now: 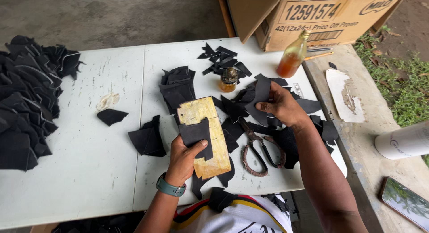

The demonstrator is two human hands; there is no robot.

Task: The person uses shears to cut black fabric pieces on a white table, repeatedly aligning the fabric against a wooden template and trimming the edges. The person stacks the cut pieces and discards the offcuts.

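At the near edge of the white table (89, 170), the left hand (183, 159) was closed around a yellowish board (208, 139), its thumb pressing a black cut piece (194, 134) flat on the board's face. The right hand (281, 105) pinched a second black piece (259, 96) above a loose spread of offcuts (232, 112) toward the table's right edge. Judged from the layout, the work was partly done: a large heap of black pieces (27, 99) lay at the left edge and smaller stacks (178, 86) sat mid-table, while many irregular scraps remained unsorted. Rusty scissors (261, 150) lay unused just right of the board. A small jar (228, 79) and a bottle of amber liquid (292, 54) stood toward the far edge, beside a cardboard box (313, 18) at the far right corner. The box was cut off by the frame, its contents were not discernible, and the material of the black pieces could not be determined. A phone (404, 201) lay on the adjacent concrete ledge (357, 143).
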